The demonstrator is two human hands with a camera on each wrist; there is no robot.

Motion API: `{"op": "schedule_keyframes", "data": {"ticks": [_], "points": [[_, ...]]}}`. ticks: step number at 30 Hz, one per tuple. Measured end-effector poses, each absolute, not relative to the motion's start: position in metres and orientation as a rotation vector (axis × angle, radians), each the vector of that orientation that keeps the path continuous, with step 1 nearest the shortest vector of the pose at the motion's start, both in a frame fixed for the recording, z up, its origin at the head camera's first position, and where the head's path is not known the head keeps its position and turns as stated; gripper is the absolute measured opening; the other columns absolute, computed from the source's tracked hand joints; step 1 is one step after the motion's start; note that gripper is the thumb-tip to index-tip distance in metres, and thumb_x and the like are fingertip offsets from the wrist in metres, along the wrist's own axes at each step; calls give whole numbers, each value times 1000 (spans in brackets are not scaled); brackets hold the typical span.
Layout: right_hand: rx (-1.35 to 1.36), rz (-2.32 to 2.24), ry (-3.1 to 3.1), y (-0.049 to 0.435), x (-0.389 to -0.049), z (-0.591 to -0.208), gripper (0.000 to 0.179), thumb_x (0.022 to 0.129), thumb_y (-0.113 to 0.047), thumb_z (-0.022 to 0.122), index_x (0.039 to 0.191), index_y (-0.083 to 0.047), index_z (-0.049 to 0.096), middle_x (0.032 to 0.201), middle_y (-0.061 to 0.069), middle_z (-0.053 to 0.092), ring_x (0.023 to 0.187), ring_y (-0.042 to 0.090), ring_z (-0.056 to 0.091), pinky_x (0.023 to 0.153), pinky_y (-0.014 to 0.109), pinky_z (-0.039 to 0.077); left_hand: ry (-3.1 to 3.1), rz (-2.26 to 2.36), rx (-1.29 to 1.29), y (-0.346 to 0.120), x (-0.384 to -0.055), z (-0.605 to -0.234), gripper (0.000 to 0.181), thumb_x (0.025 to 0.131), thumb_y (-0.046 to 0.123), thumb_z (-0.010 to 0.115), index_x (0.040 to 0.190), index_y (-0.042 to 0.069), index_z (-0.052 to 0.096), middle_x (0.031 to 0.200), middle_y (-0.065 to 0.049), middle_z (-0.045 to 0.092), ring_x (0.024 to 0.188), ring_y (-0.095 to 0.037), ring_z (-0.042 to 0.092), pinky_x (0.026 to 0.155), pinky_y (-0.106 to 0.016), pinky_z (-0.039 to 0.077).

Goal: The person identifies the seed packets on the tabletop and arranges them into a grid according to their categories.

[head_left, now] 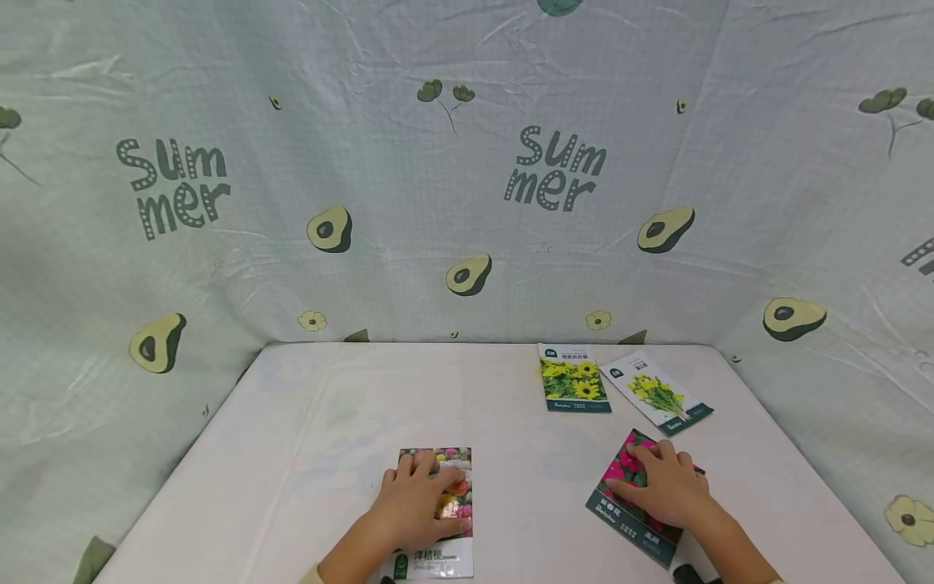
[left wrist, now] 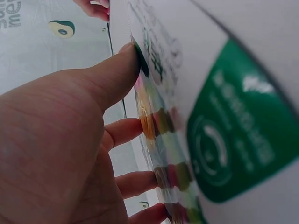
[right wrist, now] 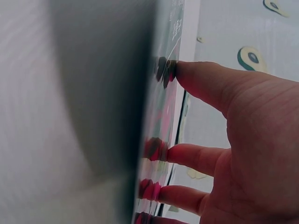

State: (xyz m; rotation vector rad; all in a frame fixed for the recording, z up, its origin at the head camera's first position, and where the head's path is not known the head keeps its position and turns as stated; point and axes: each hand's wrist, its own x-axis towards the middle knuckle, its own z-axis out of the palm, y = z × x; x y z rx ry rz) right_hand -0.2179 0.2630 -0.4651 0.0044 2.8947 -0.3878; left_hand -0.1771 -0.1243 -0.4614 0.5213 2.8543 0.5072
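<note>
A seed packet [head_left: 447, 563] with many-coloured flowers and a white band lies near the table's front, left of centre. My left hand [head_left: 411, 507] rests on it with spread fingers; in the left wrist view the thumb [left wrist: 122, 70] and fingertips touch its glossy face. To the right lies a slanted seed packet [head_left: 633, 526] with pink flowers and a dark green band. My right hand [head_left: 671, 485] covers part of it, fingers apart. The right wrist view has the fingertips and thumb [right wrist: 201, 81] touching that packet's surface [right wrist: 161, 112].
Two more seed packets lie at the table's back right: one with yellow daisy-like flowers [head_left: 576, 381], one tilted with a yellow flower bunch [head_left: 657, 393]. A white cover lies over the table [head_left: 328, 422]. A printed avocado cloth [head_left: 394, 178] hangs behind and at both sides.
</note>
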Motion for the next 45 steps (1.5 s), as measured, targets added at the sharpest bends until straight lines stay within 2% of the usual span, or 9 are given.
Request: {"op": "schedule_keyframes", "data": {"ticks": [9,20,28,33,45], "points": [[-15,-391,2898,262,-218,-465,97,81,-77,67,145,-5,55,136,26,46,114,47,43,91,72,41,2853,477,524,-124,-178,-463,65,85,66,71,141,35,57,142,-11,47,126,-39,41,90,-58,36],[-49,-332,2906,259,-219,-468,96,79,-78,68,142,-7,58,135,26,50,115,48,48,89,75,44,2851,489,517,-124,-176,-463,65,86,63,73,141,33,58,144,-12,47,125,-39,41,89,-58,36],[-46,-319,2906,256,-219,-469,96,78,-80,67,141,-8,59,137,25,51,117,48,47,92,78,40,2849,494,525,-125,-176,-463,63,86,64,72,141,35,58,143,-11,48,124,-39,41,86,-56,36],[-66,-326,2915,254,-219,-467,94,78,-78,69,141,-10,60,137,23,51,118,47,48,93,77,41,2855,478,523,-125,-177,-464,64,86,66,70,142,36,57,144,-11,47,127,-40,41,89,-58,36],[-98,-338,2910,247,-217,-466,90,78,-74,71,141,-12,60,137,19,53,120,45,47,96,75,42,2864,468,519,-123,-177,-461,66,85,65,72,141,35,58,142,-12,47,123,-38,41,86,-55,35]]}}
